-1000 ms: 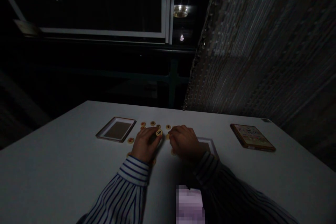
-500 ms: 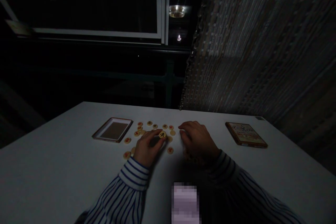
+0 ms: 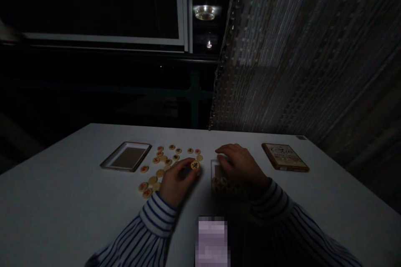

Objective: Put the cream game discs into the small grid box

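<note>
My left hand pinches a round wooden Chinese chess piece with a black character between thumb and fingertips. Left of and beyond that hand lie several loose pieces, some red-marked, such as a red-marked piece, some black-marked, such as a black-marked piece, and some blank side up. My right hand hovers over a shallow clear-sided tray, fingers apart, with no piece visible in it. Several black-marked pieces stand in rows at the tray's near end, in shadow. The hand covers the tray's right part.
A box lid or open box lies at the left of the white table. At the right is a closed printed box. A bead curtain hangs behind the table's right side. A blurred-out pinkish object is at the near edge.
The view has swung slightly right. My left hand has moved right across the table with its piece, nearer the tray. A red-marked piece between the hands is no longer visible. More of the tray shows.
</note>
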### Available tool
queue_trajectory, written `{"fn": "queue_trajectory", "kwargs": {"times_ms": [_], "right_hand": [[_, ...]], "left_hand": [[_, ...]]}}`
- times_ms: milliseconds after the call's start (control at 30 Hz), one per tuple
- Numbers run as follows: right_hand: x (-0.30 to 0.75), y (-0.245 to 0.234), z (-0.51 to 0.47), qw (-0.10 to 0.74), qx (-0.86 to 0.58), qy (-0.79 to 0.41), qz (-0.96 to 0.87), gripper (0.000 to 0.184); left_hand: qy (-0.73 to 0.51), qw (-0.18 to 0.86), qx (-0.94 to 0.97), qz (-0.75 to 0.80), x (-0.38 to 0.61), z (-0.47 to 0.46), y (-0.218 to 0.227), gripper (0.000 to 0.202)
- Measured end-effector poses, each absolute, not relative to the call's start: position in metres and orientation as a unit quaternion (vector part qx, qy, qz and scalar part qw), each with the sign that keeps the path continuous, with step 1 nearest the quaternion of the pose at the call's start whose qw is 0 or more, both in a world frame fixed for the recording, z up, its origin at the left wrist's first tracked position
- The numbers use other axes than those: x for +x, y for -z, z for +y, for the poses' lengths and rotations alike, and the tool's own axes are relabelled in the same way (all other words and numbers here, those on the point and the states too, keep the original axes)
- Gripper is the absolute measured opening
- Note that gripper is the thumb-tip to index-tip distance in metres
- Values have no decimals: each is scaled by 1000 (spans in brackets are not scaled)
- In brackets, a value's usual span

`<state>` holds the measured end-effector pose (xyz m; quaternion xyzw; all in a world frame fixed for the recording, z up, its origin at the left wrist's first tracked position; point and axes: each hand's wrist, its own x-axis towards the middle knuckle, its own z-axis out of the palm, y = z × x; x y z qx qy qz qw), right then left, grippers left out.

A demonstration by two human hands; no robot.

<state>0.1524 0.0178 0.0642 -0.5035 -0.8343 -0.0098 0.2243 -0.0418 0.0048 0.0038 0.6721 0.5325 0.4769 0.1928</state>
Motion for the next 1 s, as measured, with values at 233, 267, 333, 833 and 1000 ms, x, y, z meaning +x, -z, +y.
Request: {"fn": "queue_trajectory", "kwargs": {"times_ms": [233,267,333,833,1000], "right_hand": [[154,-63,17,229,-491,-5,-841,26],[155,-64,16,229,-490,-6,-841,26],[158,-67,16,230,-491,-10,-840,27],[173,-86,10,256,-514,-2,-819,25],[173,-85,10,267,-510,-2,-818,26]], "left_hand": [[-477,220,656,543,-33,3,-10,30],[-477,230,653,541,-31,3,-12,30],[-487,256,643,533,-25,2,-17,30],[-539,459,535,461,6,5,-30,22],[-542,520,494,439,10,10,-27,24]]}}
